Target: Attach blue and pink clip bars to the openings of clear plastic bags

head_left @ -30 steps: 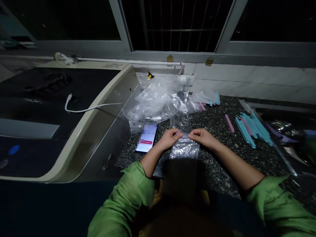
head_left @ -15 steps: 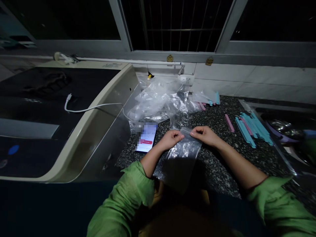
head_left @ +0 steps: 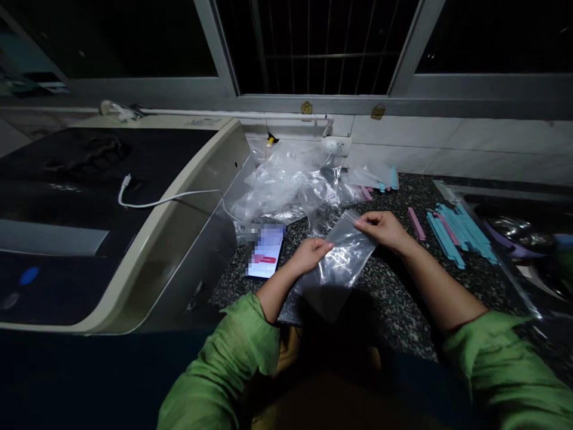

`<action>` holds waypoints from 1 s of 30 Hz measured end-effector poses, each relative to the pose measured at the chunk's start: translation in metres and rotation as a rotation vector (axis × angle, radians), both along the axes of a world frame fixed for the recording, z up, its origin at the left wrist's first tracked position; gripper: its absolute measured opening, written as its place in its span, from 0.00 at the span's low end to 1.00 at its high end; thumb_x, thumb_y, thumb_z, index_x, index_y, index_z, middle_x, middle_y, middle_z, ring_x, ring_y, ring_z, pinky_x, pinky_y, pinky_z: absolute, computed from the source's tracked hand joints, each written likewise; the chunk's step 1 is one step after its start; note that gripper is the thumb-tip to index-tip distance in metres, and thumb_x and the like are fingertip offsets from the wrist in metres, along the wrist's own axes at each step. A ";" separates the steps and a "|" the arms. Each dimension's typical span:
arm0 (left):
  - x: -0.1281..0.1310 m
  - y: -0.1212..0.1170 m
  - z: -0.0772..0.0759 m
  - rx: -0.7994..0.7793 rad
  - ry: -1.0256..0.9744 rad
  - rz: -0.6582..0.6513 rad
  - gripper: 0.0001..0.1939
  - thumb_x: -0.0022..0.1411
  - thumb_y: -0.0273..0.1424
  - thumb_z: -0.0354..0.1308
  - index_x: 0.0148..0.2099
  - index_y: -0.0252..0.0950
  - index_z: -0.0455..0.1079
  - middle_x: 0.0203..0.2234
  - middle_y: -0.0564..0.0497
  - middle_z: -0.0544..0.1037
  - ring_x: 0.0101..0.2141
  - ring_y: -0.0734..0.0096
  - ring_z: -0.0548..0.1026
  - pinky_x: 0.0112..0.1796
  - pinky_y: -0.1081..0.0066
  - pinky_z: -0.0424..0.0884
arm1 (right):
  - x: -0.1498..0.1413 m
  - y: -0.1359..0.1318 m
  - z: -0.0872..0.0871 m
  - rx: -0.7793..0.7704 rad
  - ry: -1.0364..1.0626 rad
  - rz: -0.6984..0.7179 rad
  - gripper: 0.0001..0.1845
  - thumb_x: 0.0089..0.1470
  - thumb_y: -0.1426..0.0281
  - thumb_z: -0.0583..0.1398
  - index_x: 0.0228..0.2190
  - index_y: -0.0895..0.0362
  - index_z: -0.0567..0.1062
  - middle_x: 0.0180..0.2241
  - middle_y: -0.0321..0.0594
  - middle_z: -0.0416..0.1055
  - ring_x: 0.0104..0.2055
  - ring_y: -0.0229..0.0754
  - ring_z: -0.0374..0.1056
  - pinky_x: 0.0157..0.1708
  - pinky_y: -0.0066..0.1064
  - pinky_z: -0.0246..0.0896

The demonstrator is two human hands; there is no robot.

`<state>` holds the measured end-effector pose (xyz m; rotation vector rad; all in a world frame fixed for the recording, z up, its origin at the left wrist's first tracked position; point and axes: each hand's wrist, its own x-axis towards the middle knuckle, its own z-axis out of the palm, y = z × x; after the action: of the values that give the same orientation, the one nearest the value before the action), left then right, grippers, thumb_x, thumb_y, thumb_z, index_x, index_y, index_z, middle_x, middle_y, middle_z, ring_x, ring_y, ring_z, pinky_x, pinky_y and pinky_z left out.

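Note:
A clear zip-top plastic bag point(head_left: 342, 257) hangs tilted between my two hands over the dark speckled counter. My right hand point(head_left: 382, 230) pinches its upper right corner by the zip strip. At the left side edge, lower down, my left hand point(head_left: 312, 253) has thumb and fingers closed on the plastic. The bag looks flat, with light glinting off it. Just left of my left hand lies a phone point(head_left: 268, 254) with its screen lit. Beyond the bag is a heap of clear plastic bags point(head_left: 286, 179).
Light-blue strips point(head_left: 461, 230) with some pink among them lie at the right; a single pink strip point(head_left: 416, 224) is beside them. A sink point(head_left: 532, 224) is set in at far right. A bulky machine point(head_left: 188, 197) with a white cable point(head_left: 170, 196) stands left.
My right hand has risen slightly right with the bag's corner, so the bag is now tilted. My left hand has shifted slightly from the zip end to its side edge.

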<state>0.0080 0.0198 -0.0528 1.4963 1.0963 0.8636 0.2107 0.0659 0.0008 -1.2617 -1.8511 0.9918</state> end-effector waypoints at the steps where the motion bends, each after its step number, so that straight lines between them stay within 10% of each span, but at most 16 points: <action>1: 0.000 0.000 0.000 0.000 -0.002 0.003 0.28 0.46 0.56 0.52 0.17 0.36 0.51 0.14 0.59 0.52 0.19 0.81 0.51 0.22 0.75 0.47 | -0.001 0.001 0.000 0.004 -0.003 -0.001 0.23 0.36 0.51 0.61 0.19 0.60 0.72 0.16 0.34 0.64 0.20 0.33 0.56 0.20 0.26 0.49; 13: 0.000 -0.003 0.002 -0.014 0.065 0.000 0.29 0.44 0.56 0.53 0.15 0.36 0.52 0.12 0.60 0.50 0.17 0.82 0.49 0.21 0.74 0.44 | 0.028 0.015 0.006 0.108 0.032 -0.223 0.22 0.33 0.52 0.64 0.19 0.59 0.72 0.17 0.34 0.66 0.19 0.33 0.57 0.20 0.26 0.51; 30: 0.026 0.015 -0.005 -0.204 -0.193 0.004 0.25 0.36 0.50 0.63 0.24 0.32 0.67 0.15 0.58 0.65 0.19 0.80 0.58 0.24 0.76 0.52 | 0.003 -0.003 -0.023 -0.012 0.037 -0.086 0.21 0.36 0.52 0.60 0.19 0.59 0.71 0.18 0.34 0.66 0.21 0.34 0.58 0.23 0.26 0.52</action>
<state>0.0344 0.0348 -0.0577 1.2167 1.0118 0.8534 0.2138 0.0626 -0.0218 -1.3102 -1.7505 0.9742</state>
